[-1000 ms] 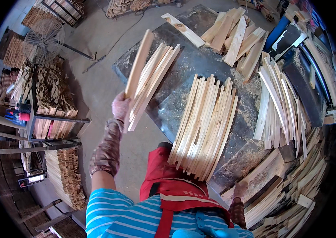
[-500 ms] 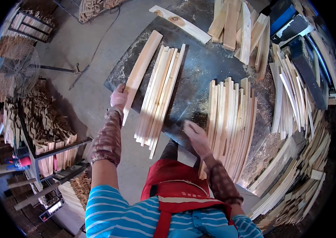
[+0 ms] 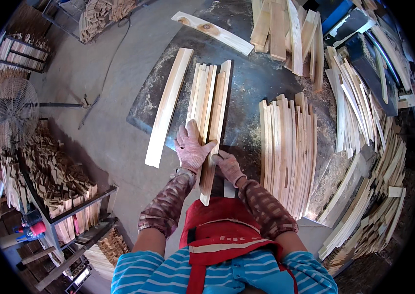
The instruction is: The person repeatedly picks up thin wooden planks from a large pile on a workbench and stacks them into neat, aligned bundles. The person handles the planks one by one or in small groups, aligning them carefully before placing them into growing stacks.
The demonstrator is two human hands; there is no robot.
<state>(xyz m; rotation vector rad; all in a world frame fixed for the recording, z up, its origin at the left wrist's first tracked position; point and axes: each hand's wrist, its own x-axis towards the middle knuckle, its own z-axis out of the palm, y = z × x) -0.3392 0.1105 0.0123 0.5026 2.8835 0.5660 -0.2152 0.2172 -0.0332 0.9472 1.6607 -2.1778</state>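
Note:
My left hand (image 3: 192, 148), in a pale pink work glove, lies with its fingers spread over the near part of a small bundle of wooden strips (image 3: 201, 93). Along the bundle's right side, one wooden strip (image 3: 216, 134) stands slightly apart and reaches closer to my body than the others. My right hand (image 3: 229, 167), gloved too, has its curled fingers on this strip's right edge near the close end. Left of the bundle, a wider board (image 3: 169, 108) lies alone, its near end past the table edge.
A larger row of strips (image 3: 288, 147) lies to the right on the dark metal table (image 3: 246, 83). A knotted board (image 3: 212, 32) and piled boards (image 3: 278, 34) lie at the far side. Stacked strips (image 3: 354, 103) line the right. A floor fan (image 3: 15, 105) and wood-filled racks stand left.
My left hand has let go of the wide board and moved right onto the bundle. My right hand has come left to the bundle's right strip, which now sits nearer me.

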